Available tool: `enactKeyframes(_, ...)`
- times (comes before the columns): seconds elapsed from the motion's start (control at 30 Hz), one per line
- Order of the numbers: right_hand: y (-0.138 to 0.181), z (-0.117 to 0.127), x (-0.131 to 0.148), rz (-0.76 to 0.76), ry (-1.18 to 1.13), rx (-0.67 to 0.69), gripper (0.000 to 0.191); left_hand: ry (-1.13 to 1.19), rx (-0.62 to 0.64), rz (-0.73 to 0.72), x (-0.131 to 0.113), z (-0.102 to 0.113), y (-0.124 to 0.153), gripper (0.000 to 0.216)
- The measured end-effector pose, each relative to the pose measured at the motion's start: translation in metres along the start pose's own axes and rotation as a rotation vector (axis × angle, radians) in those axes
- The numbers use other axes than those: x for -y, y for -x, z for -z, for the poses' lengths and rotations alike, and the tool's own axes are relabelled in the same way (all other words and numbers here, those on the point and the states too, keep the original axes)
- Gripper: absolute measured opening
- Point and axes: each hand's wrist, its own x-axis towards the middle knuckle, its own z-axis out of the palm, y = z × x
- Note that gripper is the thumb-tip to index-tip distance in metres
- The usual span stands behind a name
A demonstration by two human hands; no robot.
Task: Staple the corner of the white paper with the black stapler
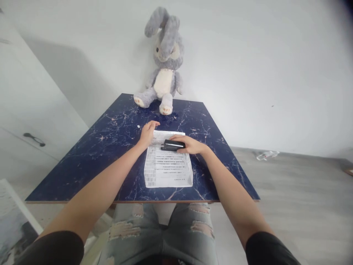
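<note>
My right hand (189, 143) is wrapped round a black stapler (174, 145), which lies sideways with its jaw end pointing left. The stapler is over the upper part of a printed paper (168, 173), possibly several sheets, with lines of dark text. At the upper left edge of the paper rests my left hand (148, 133), its fingers stretched out and slightly bent to the right. Part of the paper's left edge is hidden behind that hand. Whether the stapler's jaw has the paper's edge in it, I cannot tell.
The dark blue marble-patterned table (110, 162) stands against a white wall. A grey plush rabbit (164, 81) sits at its back edge. A small white scrap (138, 126) lies left of the paper. Clear plastic (267, 155) is on the floor at right; a white cabinet stands left.
</note>
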Motion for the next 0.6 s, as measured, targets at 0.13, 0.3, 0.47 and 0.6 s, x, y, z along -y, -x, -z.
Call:
enactKeyframes(0.13, 0.0, -0.007, 0.001, -0.07, 0.255, -0.348, 0.058, 0.287, -0.02, 0.113, -0.004, -0.004, 0.0, 0.029)
enactKeyframes(0.3, -0.003, -0.014, 0.004, -0.224, 0.794, -0.351, 0.074, 0.657, 0.193, 0.434, -0.018, -0.011, 0.006, 0.037)
enactKeyframes(0.47, -0.009, -0.013, 0.01, -0.222, 1.041, -0.284, 0.069, 0.75, 0.301, 0.573, -0.022, -0.008, 0.01, 0.024)
enactKeyframes(0.6, -0.01, -0.012, 0.012, -0.183, 1.107, -0.25, 0.062, 0.737, 0.3, 0.58, -0.016, -0.006, 0.009, 0.016)
